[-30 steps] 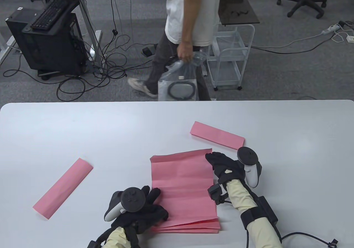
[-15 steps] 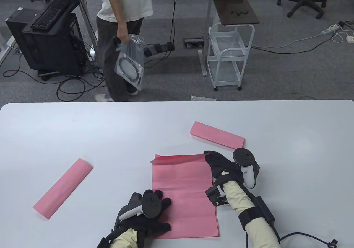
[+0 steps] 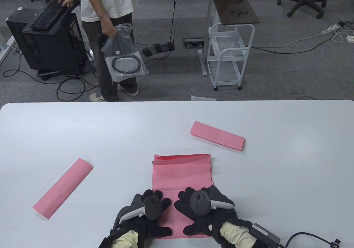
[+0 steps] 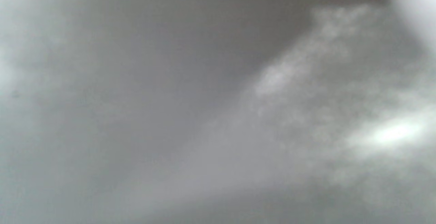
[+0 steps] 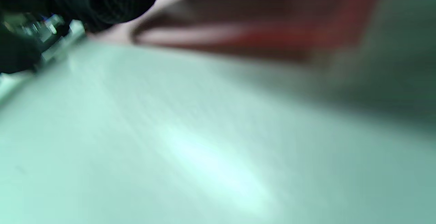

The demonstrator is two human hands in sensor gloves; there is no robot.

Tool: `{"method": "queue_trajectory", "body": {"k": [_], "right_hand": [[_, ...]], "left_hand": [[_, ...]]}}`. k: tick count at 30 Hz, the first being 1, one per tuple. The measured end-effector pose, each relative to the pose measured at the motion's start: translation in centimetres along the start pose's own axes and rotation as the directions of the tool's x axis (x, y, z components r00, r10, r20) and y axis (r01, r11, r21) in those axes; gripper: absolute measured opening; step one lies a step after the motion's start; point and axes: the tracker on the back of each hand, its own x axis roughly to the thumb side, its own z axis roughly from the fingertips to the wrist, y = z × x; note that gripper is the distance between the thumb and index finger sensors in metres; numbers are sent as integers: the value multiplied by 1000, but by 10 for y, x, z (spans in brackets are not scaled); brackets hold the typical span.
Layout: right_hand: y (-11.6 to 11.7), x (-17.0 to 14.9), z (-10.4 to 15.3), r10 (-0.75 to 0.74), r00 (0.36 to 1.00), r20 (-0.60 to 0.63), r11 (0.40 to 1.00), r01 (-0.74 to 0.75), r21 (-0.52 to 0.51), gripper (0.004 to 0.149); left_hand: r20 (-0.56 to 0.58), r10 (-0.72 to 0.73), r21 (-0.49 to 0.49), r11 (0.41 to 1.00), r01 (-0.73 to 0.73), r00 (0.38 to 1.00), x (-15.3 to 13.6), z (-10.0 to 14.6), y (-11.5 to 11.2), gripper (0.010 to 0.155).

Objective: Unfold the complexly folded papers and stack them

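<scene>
I have both hands flat on the near end of the pink paper stack at the table's front middle: left hand and right hand side by side, fingers spread and straight, gripping nothing. Two folded papers lie apart.

matt pink paper stack on a smooth, faintly glossy white table.

blk gloves, cream sleeves, blk/wht trackers
</scene>
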Motion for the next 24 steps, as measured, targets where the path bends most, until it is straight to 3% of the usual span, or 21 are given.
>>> {"method": "queue_trajectory", "body": {"k": [5, 11, 14, 18, 24], "right_hand": [[5, -39, 25, -64, 994, -85, 998, 66, 15, 77], [14, -73, 56, -164, 972, -167, 986, 158, -47, 73], [11, -69, 56, -143, 976, -165, 989, 138, -45, 73], [-5, -44, 49, -88, 993, -75, 988, 78, -136, 74], [-14, -14, 1, 3, 1000, -26, 998, -4, -62, 75]], "left_hand": [[-9, -1, -2, 1000, 1, 1000, 1, 1, 0, 98], [-6, -2, -2, 1000, 2, 1000, 1, 1, 0, 98], [-7, -4, -1, 1000, 4, 1000, 1, 1, 0, 98], [-7, -3, -3, 1000, 3, 1000, 1, 1, 0, 98], [-7, -3, -5, 1000, 3, 1000, 1, 2, 0, 98]]}}
